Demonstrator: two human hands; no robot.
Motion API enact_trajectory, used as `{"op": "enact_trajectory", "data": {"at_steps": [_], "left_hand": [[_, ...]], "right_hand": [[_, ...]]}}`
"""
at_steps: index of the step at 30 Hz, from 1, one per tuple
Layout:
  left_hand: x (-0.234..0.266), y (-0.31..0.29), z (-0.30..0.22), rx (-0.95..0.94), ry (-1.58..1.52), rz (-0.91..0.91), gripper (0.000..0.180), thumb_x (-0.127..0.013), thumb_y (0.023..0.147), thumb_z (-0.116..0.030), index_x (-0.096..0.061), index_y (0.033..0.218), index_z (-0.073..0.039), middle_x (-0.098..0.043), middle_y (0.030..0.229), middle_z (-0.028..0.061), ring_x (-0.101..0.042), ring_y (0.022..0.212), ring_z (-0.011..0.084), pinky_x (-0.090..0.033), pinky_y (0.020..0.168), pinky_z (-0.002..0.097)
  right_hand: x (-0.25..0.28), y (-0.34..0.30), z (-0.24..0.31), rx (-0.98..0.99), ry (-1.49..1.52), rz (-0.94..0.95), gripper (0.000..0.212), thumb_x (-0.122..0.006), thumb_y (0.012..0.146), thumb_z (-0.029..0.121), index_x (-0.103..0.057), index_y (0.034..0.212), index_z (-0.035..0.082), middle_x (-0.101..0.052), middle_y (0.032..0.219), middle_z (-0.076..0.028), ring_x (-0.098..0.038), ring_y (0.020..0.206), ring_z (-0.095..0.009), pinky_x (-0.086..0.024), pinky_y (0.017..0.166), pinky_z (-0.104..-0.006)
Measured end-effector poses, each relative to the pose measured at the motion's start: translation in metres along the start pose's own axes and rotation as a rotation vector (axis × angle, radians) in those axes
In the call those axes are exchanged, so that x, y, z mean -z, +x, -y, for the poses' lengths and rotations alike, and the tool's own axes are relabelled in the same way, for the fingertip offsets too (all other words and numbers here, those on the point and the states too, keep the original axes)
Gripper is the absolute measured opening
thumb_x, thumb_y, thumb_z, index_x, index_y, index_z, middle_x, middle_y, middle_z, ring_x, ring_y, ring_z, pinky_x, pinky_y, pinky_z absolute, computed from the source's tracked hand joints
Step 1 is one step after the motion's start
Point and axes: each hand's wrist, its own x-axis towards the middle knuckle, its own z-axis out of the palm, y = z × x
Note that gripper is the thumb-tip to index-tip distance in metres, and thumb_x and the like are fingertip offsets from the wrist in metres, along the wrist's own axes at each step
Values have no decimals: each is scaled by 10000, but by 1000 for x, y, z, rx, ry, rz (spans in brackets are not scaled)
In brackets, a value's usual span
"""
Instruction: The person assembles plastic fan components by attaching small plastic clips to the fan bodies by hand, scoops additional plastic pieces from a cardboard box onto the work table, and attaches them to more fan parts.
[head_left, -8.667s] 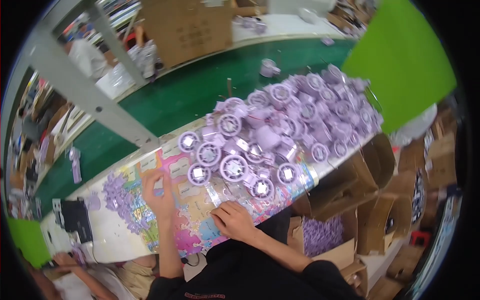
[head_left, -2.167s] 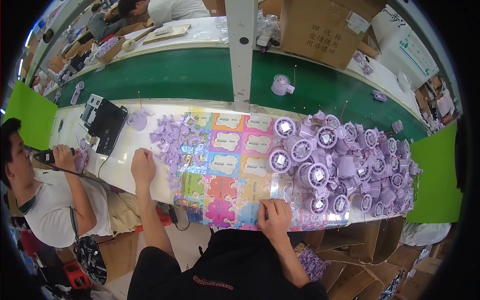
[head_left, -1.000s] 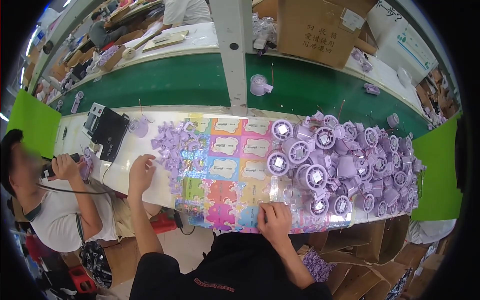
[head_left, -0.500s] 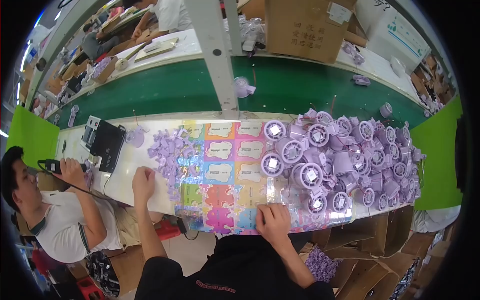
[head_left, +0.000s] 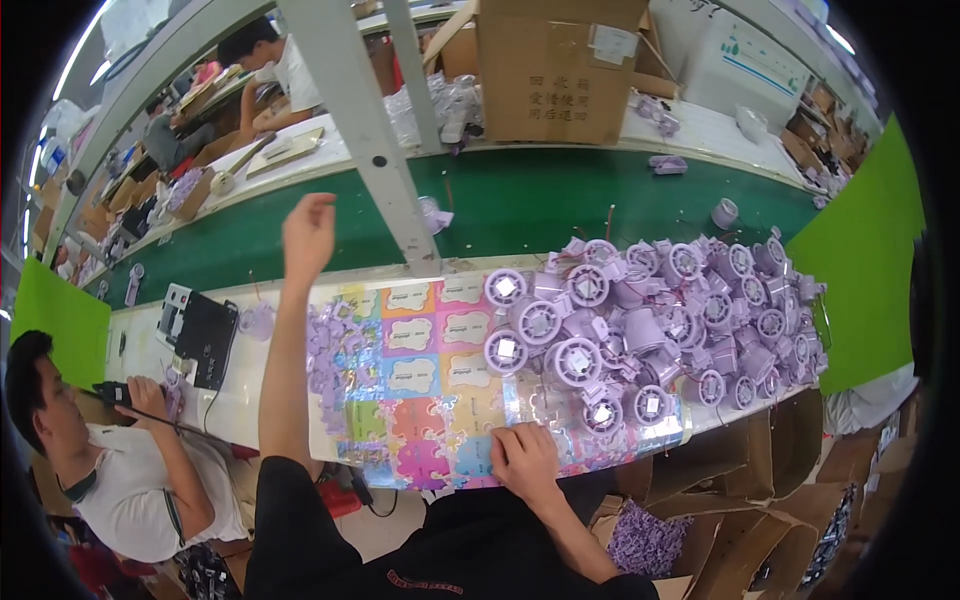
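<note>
My left hand (head_left: 308,240) is raised over the green conveyor belt (head_left: 500,190), left of the grey metal post. Its fingers are curled together, and no object shows in them. My right hand (head_left: 525,458) rests at the bench's front edge on a sheet of colourful printed cards (head_left: 410,375). Its fingers are bent in; whatever may be under them is hidden. A large heap of round lilac fan housings (head_left: 640,330) with thin wires lies just beyond and right of this hand. Small lilac plastic parts (head_left: 330,350) are piled beside my left forearm.
The grey post (head_left: 365,150) rises at the bench's far edge. A black box-shaped device (head_left: 205,345) stands left, near a co-worker (head_left: 130,460) holding a black corded tool. Behind the belt is a large carton (head_left: 560,70). Open cartons (head_left: 720,470) stand below right.
My left hand has gone up and away from beside the small parts to above the belt. The right hand stays at the front edge. The whole view has shifted somewhat.
</note>
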Motion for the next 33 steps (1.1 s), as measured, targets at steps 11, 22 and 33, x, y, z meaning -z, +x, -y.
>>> {"op": "enact_trajectory", "data": {"at_steps": [11,22,33], "left_hand": [[-160,-2,70,62,-479,636,560,-707,843,-119,-509,1365,-76,-583,1301,123,-612,1106,229,-505,905,324],[1,-64,18,494,-682,-52,425,-546,911,-117,-588,1324,-26,-645,1120,103,-581,1024,143,-459,862,270],[110,-249,-83,646,-920,-190,432,-469,1023,-199,-420,1419,-35,-536,1205,85,-562,1098,193,-455,923,332]], "right_hand": [[0,-5,-5,27,-39,3,146,-729,743,87,-655,870,90,-585,786,-49,-592,711,-237,-465,649,-349],[3,6,3,31,11,48,164,-722,738,69,-662,891,79,-600,824,-54,-597,741,-246,-476,672,-366],[-102,110,73,261,212,194,379,-688,798,106,-616,1170,93,-570,1052,-154,-587,968,-331,-519,800,-403]]}}
